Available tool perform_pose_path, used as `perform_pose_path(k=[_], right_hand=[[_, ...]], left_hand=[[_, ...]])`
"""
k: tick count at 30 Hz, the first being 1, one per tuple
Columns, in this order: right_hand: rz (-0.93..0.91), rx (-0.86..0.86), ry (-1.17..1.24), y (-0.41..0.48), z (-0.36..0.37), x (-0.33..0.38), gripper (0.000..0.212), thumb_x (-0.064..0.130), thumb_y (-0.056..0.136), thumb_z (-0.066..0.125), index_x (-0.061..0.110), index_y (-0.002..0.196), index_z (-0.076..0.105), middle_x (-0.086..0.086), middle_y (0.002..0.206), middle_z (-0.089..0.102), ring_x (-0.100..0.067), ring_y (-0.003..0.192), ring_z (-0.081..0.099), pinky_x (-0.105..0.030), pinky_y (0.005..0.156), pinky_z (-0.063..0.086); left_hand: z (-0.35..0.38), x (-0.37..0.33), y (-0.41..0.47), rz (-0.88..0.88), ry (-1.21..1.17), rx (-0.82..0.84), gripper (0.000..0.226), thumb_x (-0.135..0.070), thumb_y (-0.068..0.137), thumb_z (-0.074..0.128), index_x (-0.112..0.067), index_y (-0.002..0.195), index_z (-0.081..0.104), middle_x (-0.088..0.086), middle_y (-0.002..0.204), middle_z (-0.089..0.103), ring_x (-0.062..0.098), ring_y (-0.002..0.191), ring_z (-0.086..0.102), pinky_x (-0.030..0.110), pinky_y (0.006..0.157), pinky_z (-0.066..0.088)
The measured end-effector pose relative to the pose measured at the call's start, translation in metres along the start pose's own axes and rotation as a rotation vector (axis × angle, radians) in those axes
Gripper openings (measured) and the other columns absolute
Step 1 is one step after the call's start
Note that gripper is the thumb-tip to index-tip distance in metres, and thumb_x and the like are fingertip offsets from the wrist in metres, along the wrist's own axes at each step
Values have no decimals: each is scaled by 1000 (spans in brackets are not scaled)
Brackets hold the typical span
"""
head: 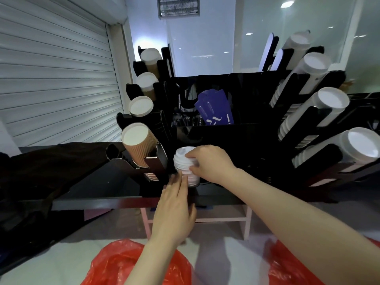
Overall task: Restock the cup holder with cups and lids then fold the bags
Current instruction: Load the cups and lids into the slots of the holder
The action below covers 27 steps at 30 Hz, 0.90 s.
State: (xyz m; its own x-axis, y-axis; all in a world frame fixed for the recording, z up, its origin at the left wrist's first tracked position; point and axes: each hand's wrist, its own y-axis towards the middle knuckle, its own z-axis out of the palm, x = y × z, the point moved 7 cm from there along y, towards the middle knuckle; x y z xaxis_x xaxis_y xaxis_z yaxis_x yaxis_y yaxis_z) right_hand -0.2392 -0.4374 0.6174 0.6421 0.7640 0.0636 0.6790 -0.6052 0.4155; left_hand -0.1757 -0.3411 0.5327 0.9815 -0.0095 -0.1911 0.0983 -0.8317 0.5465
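1. Standing on the dark worktop [98,188]: black cup holder [216,136], cups [329,101] stacked in slanted side slots.
2. Crumpled at the near edge: red bags [139,264].
3. Right hand [209,163] curled round a stack of white lids [182,157], just before the holder's base.
4. Left hand [174,208] flat, straight fingers touching the stack's lower end.

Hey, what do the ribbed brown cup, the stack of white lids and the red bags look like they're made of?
The ribbed brown cup looks like paper, likely corrugated card, matte: fine vertical ridges, white inside. The white lids are probably thin moulded plastic, faintly glossy, with thin stacked rims. The red bags look like thin plastic film: translucent, crinkled, shiny.
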Motion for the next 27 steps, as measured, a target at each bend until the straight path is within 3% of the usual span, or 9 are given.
perform_pose_path(k=[5,11,15,19,23,27], right_hand=[[2,0,18,4,-3,-4,45,30,83,64,28,128,60,2,122,65,-21,109,59,-34,85,50],[11,-8,30,4,-1,-4,40,30,83,62,28,123,63,1,117,67,-23,109,60,-37,84,52],[24,-48,53,2,1,-5,37,30,83,61,26,120,64,0,119,66,-23,112,58,-37,85,51],[15,-48,47,1,3,-1,36,29,82,62,26,118,66,-2,115,67,-24,108,59,-40,83,51],[22,-38,55,3,2,-3,42,29,82,63,30,124,62,2,123,64,-22,114,57,-38,90,50],[36,-27,58,3,5,-6,45,31,83,63,30,128,59,4,128,62,-20,117,55,-36,93,48]], left_hand=[[6,1,3,-21,120,38,77,-36,93,44,-15,152,-1,2,160,-2,19,146,-9,34,117,-5],[12,1,4,-58,188,65,71,-37,89,48,-20,149,15,3,159,3,23,146,-5,42,117,-1],[13,2,5,-41,205,95,67,-37,88,50,-21,147,22,1,156,14,23,146,-5,43,117,2],[7,-1,2,-47,136,51,60,-25,81,59,-15,138,41,10,151,28,31,142,18,42,115,19],[11,-3,2,-22,154,61,60,-25,83,57,-14,140,39,13,157,14,31,143,16,39,117,17],[12,-2,5,-26,165,49,53,-24,81,59,-13,132,49,12,156,21,33,141,22,41,114,23]])
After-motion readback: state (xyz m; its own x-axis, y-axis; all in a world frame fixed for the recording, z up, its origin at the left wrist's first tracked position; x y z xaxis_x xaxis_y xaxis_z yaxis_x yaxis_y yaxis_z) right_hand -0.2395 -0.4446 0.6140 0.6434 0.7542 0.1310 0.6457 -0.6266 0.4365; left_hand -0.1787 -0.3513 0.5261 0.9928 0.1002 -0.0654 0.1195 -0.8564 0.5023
